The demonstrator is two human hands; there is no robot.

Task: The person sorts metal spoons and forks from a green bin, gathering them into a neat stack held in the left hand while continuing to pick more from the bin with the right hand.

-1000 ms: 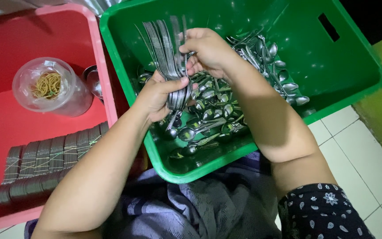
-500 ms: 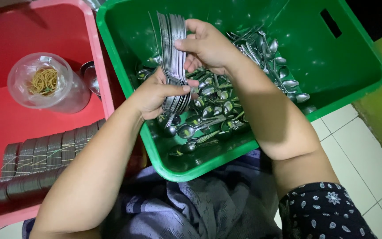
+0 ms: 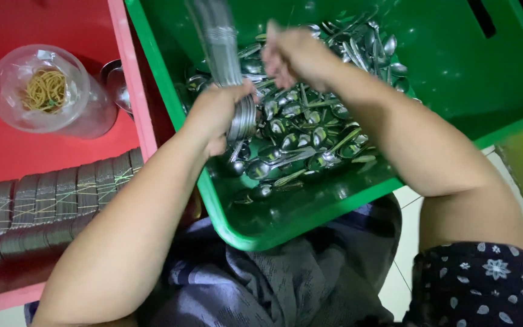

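My left hand [image 3: 216, 115] grips a stacked bundle of metal spoons [image 3: 225, 66] by its lower end, the handles pointing up and away. My right hand [image 3: 292, 54] hovers just right of the bundle, fingers curled and blurred; whether it holds anything I cannot tell. Both hands are over a green plastic crate [image 3: 310, 212] with a heap of loose metal spoons [image 3: 310, 130] in it.
A red crate [image 3: 134, 91] stands to the left. In it are a clear plastic jar of rubber bands [image 3: 46, 91], a metal scoop [image 3: 116, 85] and a row of banded spoon bundles [image 3: 49, 206]. Dark cloth [image 3: 273, 284] covers my lap. White floor tiles show at the right.
The right hand has come off the top of the bundle and moved slightly right. The left hand still holds the spoons, now gathered tighter. The view has moved closer.
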